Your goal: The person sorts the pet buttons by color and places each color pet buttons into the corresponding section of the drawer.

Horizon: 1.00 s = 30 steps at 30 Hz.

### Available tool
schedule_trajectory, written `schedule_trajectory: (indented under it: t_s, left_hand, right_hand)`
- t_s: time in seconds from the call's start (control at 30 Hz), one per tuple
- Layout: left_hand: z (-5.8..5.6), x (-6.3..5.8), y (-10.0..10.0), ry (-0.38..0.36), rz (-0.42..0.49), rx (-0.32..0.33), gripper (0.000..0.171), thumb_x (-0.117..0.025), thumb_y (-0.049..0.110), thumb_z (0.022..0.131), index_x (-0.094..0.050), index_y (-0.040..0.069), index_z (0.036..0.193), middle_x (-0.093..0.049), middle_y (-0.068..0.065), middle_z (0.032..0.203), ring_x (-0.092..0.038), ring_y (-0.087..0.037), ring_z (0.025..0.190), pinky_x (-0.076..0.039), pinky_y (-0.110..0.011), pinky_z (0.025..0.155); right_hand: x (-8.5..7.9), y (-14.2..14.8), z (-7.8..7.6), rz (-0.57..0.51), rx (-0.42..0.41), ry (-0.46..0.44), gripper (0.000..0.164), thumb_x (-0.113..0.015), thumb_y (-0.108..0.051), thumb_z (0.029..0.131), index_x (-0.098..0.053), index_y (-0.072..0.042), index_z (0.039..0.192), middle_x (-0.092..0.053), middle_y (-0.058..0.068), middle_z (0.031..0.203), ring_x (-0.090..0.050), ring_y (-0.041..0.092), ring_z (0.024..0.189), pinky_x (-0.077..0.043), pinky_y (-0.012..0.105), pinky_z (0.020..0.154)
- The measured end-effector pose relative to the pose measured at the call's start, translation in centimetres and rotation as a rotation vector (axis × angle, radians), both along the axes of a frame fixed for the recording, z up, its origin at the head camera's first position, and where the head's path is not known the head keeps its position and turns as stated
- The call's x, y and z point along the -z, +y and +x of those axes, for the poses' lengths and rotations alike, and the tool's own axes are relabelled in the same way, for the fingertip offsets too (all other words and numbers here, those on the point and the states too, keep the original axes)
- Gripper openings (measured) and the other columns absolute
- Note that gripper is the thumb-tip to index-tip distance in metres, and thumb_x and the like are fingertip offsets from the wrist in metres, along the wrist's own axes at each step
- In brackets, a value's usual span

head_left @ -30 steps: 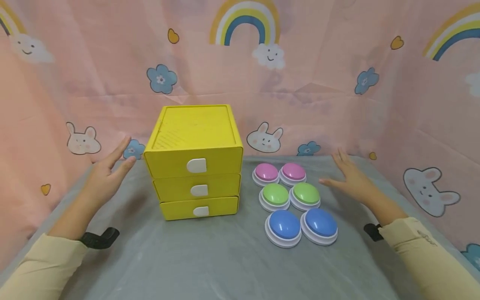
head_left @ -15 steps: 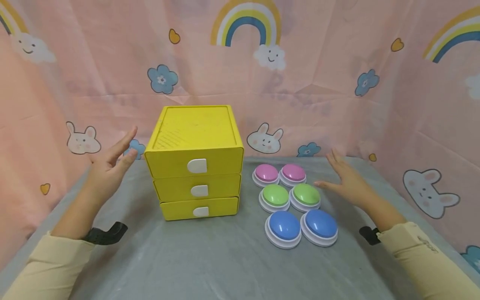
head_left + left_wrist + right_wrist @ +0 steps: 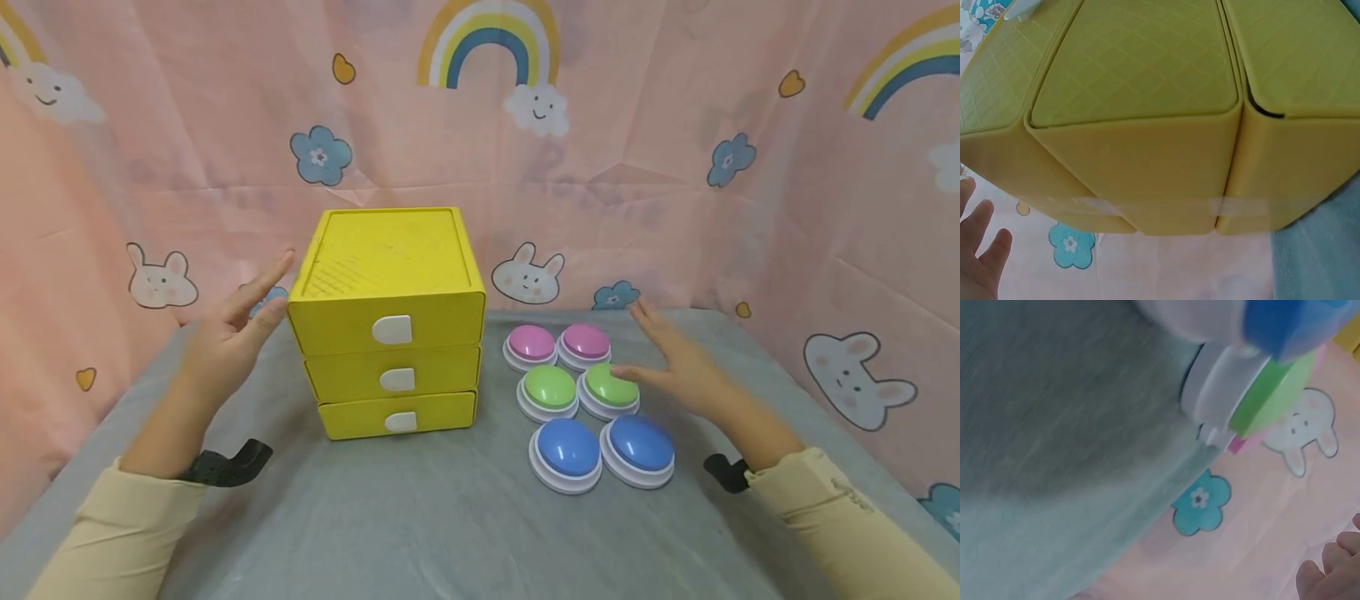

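A yellow three-drawer box [image 3: 390, 325] with white pull tabs stands left of centre on the grey cloth. My left hand [image 3: 225, 350] hovers at its left side, fingers extended and holding nothing; whether the fingertips touch the box I cannot tell. In the left wrist view the box's side [image 3: 1141, 175] fills much of the picture. My right hand [image 3: 686, 367] is held over the right side with straight fingers, its thumb overlapping the right green button [image 3: 611, 387] in the head view. Nothing is in it. Beside that are the left green button [image 3: 550, 387] and two blue buttons, left [image 3: 567, 447] and right [image 3: 640, 443].
Two pink buttons, left [image 3: 532, 343] and right [image 3: 586, 342], sit at the back of the button group. A pink patterned curtain [image 3: 637, 217] closes off the back and sides. Grey cloth [image 3: 420, 525] covers the table. Black straps are on both wrists.
My left hand has moved right, closer to the yellow box. My right hand has moved left, toward the buttons. Box and buttons stay where they were.
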State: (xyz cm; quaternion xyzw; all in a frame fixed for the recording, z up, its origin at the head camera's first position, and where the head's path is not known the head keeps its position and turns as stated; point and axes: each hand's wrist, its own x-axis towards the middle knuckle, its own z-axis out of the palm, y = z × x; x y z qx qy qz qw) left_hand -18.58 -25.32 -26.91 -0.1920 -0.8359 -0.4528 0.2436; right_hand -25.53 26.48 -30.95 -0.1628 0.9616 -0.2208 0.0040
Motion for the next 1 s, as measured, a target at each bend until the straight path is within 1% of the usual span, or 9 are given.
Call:
schedule_trajectory:
  t_s: [0.13, 0.27, 0.33, 0.5, 0.57, 0.63, 0.77, 0.93, 1.0]
  left_hand:
    - [-0.1, 0.0, 0.5, 0.056, 0.018, 0.023, 0.049, -0.050, 0.009, 0.103, -0.045, 0.022, 0.150, -0.040, 0.011, 0.157, -0.034, 0.002, 0.146, -0.030, -0.008, 0.114]
    - [0.3, 0.0, 0.8, 0.098, 0.036, 0.034, 0.049, -0.049, 0.003, 0.102, -0.047, 0.018, 0.149, -0.043, 0.011, 0.156, -0.036, -0.002, 0.146, -0.031, -0.009, 0.114]
    - [0.5, -0.1, 0.8, 0.109, 0.033, 0.032, 0.049, -0.049, 0.003, 0.102, -0.046, 0.018, 0.149, -0.043, 0.008, 0.156, -0.036, -0.004, 0.147, -0.032, -0.009, 0.114]
    - [0.7, -0.2, 0.8, 0.105, 0.022, 0.032, 0.049, -0.049, 0.004, 0.102, -0.046, 0.018, 0.150, -0.042, 0.008, 0.157, -0.035, -0.006, 0.148, -0.033, -0.007, 0.112]
    - [0.7, -0.2, 0.8, 0.093, 0.020, 0.039, 0.049, -0.050, 0.004, 0.102, -0.046, 0.018, 0.149, -0.042, 0.012, 0.156, -0.035, -0.005, 0.147, -0.033, -0.006, 0.111]
    - [0.5, 0.0, 0.9, 0.087, 0.026, 0.051, 0.049, -0.050, 0.003, 0.102, -0.047, 0.016, 0.149, -0.042, 0.012, 0.156, -0.036, -0.002, 0.146, -0.033, -0.006, 0.111]
    - [0.4, 0.2, 1.0, 0.079, 0.031, 0.066, 0.048, -0.050, 0.003, 0.102, -0.046, 0.012, 0.149, -0.042, 0.008, 0.157, -0.036, 0.003, 0.144, -0.032, -0.006, 0.112]
    - [0.4, 0.2, 1.2, 0.084, 0.024, 0.065, 0.045, -0.047, 0.005, 0.104, -0.048, 0.012, 0.148, -0.042, 0.006, 0.157, -0.038, 0.004, 0.143, -0.036, -0.005, 0.108]
    - [0.3, 0.2, 1.2, 0.080, 0.015, 0.064, 0.043, -0.045, 0.007, 0.105, -0.048, 0.013, 0.148, -0.042, 0.003, 0.157, -0.038, 0.003, 0.143, -0.037, -0.005, 0.107]
  right_hand:
    - [0.3, -0.6, 0.4, -0.007, -0.007, -0.013, 0.103, -0.065, -0.056, 0.090, 0.001, -0.022, 0.161, 0.007, 0.010, 0.169, -0.005, 0.049, 0.152, -0.016, 0.079, 0.110]
    - [0.3, -1.2, 0.9, -0.021, -0.028, -0.008, 0.101, -0.065, -0.055, 0.090, -0.001, -0.023, 0.161, 0.005, 0.009, 0.169, -0.008, 0.050, 0.151, -0.017, 0.080, 0.109]
    - [0.2, -1.4, 1.2, -0.030, -0.039, -0.001, 0.100, -0.065, -0.054, 0.091, -0.002, -0.024, 0.162, 0.005, 0.008, 0.169, -0.009, 0.050, 0.151, -0.017, 0.081, 0.109]
    - [-0.1, -2.0, 1.7, -0.053, -0.057, 0.010, 0.098, -0.066, -0.051, 0.091, -0.003, -0.025, 0.161, 0.005, 0.005, 0.169, -0.011, 0.051, 0.150, -0.018, 0.081, 0.108]
    - [-0.2, -2.3, 2.0, -0.067, -0.066, 0.009, 0.097, -0.066, -0.050, 0.091, -0.004, -0.026, 0.161, 0.004, 0.004, 0.169, -0.012, 0.051, 0.150, -0.020, 0.081, 0.108]
    - [-0.3, -2.7, 2.4, -0.082, -0.079, 0.009, 0.095, -0.066, -0.050, 0.091, -0.007, -0.026, 0.161, 0.002, 0.002, 0.169, -0.014, 0.050, 0.150, -0.021, 0.081, 0.107]
    - [-0.5, -3.7, 3.0, -0.130, -0.124, 0.018, 0.090, -0.067, -0.045, 0.092, -0.012, -0.027, 0.161, -0.002, -0.001, 0.169, -0.015, 0.048, 0.151, -0.021, 0.080, 0.108]
    - [-0.8, -5.1, 3.8, -0.189, -0.182, 0.037, 0.086, -0.069, -0.040, 0.092, -0.018, -0.029, 0.160, -0.006, -0.004, 0.169, -0.017, 0.044, 0.152, -0.022, 0.078, 0.110]
    - [-0.9, -5.6, 4.2, -0.205, -0.201, 0.048, 0.084, -0.070, -0.038, 0.092, -0.021, -0.029, 0.160, -0.009, -0.003, 0.169, -0.018, 0.042, 0.152, -0.023, 0.077, 0.111]
